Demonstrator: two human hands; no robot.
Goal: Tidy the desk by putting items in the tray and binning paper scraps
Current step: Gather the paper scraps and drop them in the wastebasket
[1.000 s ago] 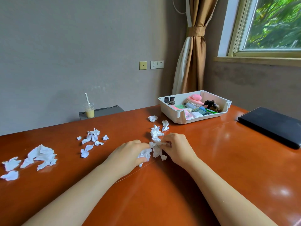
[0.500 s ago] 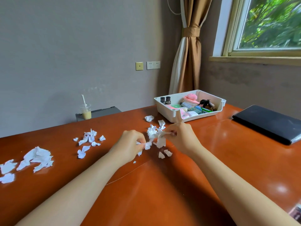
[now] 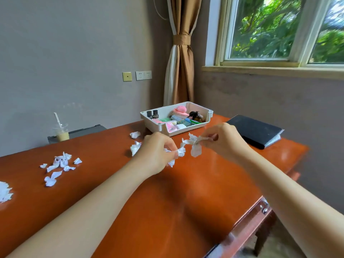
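Pinching is noted at both hands. A bunch of crumpled white scraps (image 3: pixel 179 153) is gripped in the curled fingers of the left hand (image 3: pixel 158 151). A twisted strip of paper (image 3: pixel 195 144) is pinched between thumb and fingers of the right hand (image 3: pixel 223 142). Both pieces are held in the air above the tabletop (image 3: pixel 186 192), on the near side of the white tray (image 3: pixel 154 125). Whether the two pieces touch cannot be told.

The tray is placed at the far edge, right of its middle. It is filled with small items, among them a pink brush (image 3: pixel 179 110) and two dark bottles (image 3: pixel 152 114).

Loose scraps are scattered on the tabletop:
- one scrap (image 3: pixel 135 135) just beside the tray's near left corner
- one piece (image 3: pixel 135 148) partly hidden behind the left hand
- a cluster (image 3: pixel 59 162) toward the left edge
- a larger heap (image 3: pixel 4 190), cut off by the view's left border

A black notebook (image 3: pixel 255 131) is laid at the far right corner. A plastic cup with a straw (image 3: pixel 61 132) is seen beyond the far edge.
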